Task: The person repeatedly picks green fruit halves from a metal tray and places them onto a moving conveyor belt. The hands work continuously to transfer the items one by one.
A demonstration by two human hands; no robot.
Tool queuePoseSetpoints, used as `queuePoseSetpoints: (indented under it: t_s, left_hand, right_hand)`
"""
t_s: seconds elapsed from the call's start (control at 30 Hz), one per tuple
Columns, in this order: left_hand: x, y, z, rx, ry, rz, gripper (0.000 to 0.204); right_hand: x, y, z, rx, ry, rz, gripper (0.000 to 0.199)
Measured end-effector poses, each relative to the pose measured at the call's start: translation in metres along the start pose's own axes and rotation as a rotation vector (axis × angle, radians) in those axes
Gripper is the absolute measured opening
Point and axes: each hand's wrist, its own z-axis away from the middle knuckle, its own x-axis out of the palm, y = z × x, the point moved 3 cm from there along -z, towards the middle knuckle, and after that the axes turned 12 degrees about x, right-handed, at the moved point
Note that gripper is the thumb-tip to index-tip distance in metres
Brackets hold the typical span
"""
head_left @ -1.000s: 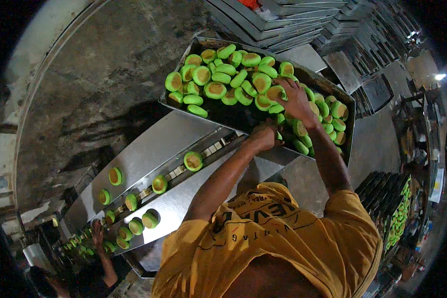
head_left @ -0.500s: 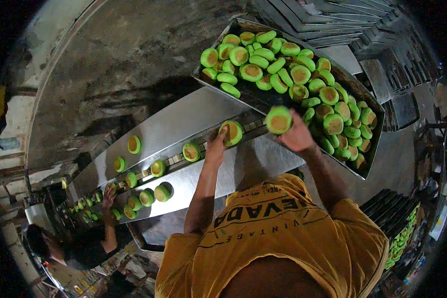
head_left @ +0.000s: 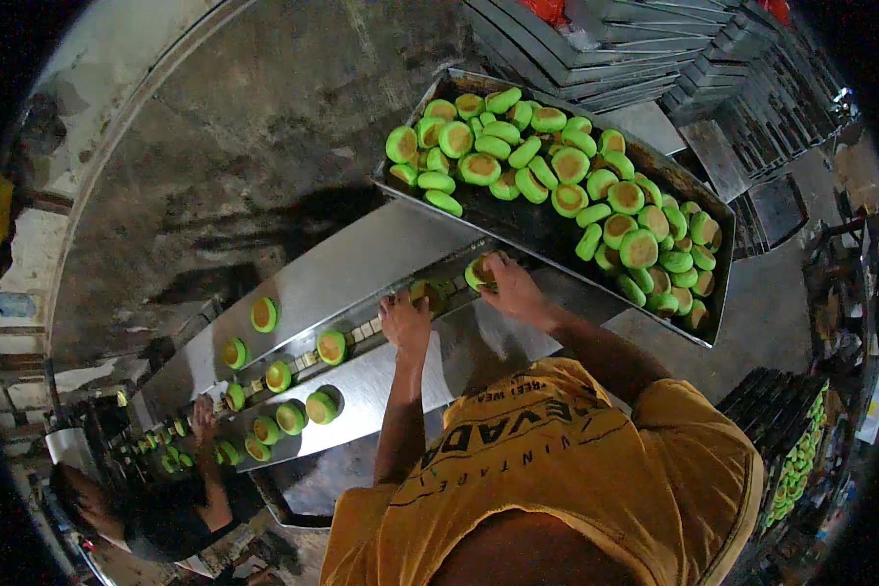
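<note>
My left hand [head_left: 406,324] has its fingers around a green bun [head_left: 428,292] with a browned face, on the narrow conveyor chain [head_left: 364,332]. Farther right along the same chain, my right hand [head_left: 515,291] grips another green bun [head_left: 476,274], which sits just off the near edge of a big dark tray [head_left: 523,223]. Piled in that tray are many loose green buns [head_left: 569,164], mostly along its far and right sides. Down the chain to the left ride spaced buns, the closest being a round green bun [head_left: 331,347].
Sloping metal panels [head_left: 352,250] flank the chain, with several buns [head_left: 290,418] on them. A co-worker's hand [head_left: 203,418] is at the chain's far left end. Stacked dark trays [head_left: 645,39] stand at the back right; more loaded trays [head_left: 786,439] are at the lower right.
My left hand has moved left and nearer along the chain. My right hand has brought its bun from the tray's near edge down to the chain. Buns on the chain have shifted left.
</note>
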Motion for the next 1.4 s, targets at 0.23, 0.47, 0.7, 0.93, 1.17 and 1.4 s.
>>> queuePoseSetpoints:
  t_s: [0.23,0.47,0.7,0.93,1.17,1.4]
  left_hand:
    - [-0.048,0.059,-0.098,0.436,0.248,0.104,0.036]
    - [-0.053,0.097,-0.262,0.131,0.388,-0.176,0.054]
    - [-0.048,0.086,-0.230,0.298,0.214,0.594,0.045]
    - [-0.022,0.050,-0.048,-0.267,0.186,1.603,0.053]
    - [0.028,0.063,-0.006,0.286,0.195,0.839,0.045]
    - [0.058,0.045,0.001,0.450,-0.040,-0.021,0.045]
  right_hand:
    - [-0.026,-0.020,-0.024,-0.462,0.141,0.083,0.044]
    - [-0.126,-0.025,-0.204,-0.155,0.535,0.484,0.063]
    - [-0.149,-0.013,-0.169,-0.038,0.299,-0.150,0.047]
    - [-0.054,-0.001,0.013,0.048,-0.665,-0.422,0.047]
    - [-0.038,0.008,0.053,-0.267,-0.118,0.030,0.047]
    - [-0.078,-0.003,0.058,0.407,-0.077,-0.882,0.049]
